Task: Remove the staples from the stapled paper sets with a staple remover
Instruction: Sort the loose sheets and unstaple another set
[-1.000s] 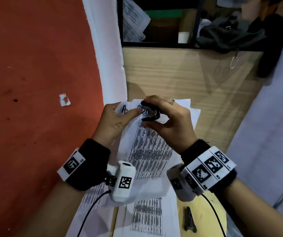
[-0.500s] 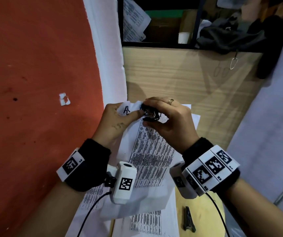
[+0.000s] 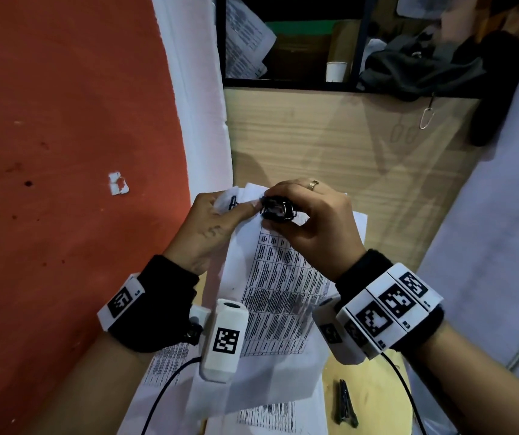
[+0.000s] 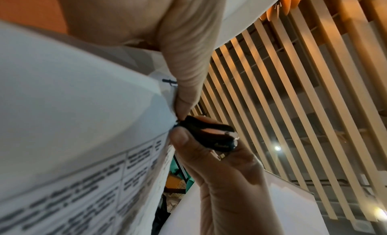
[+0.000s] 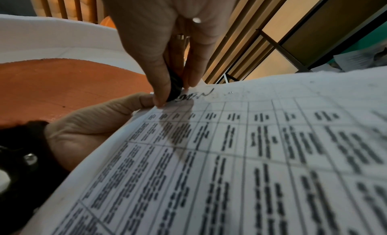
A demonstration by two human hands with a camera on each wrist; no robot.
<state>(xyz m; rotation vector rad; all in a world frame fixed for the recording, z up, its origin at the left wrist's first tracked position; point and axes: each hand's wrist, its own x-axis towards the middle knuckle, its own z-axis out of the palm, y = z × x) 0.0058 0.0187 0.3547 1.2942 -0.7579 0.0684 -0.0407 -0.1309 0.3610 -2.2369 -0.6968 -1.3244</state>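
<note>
A stapled paper set (image 3: 278,277) printed with a table is held up off the desk. My left hand (image 3: 217,219) pinches its top left corner, thumb on the front (image 4: 188,83). My right hand (image 3: 302,215) squeezes a black staple remover (image 3: 278,210) between thumb and fingers, its claws set on the paper's top edge right beside my left thumb tip. The remover (image 4: 209,134) shows from below in the left wrist view, and as a dark sliver (image 5: 175,86) between my right fingers. The staple itself is hidden under the claws.
More printed sheets (image 3: 270,416) lie on the wooden desk (image 3: 374,400) below my wrists, with a dark metal tool (image 3: 344,403) to their right. A red wall (image 3: 63,183) stands on the left. A shelf (image 3: 283,83) with papers and a cup is beyond.
Both hands have lifted the paper's top corner slightly and drawn closer together. My right hand has closed the remover tighter on the corner.
</note>
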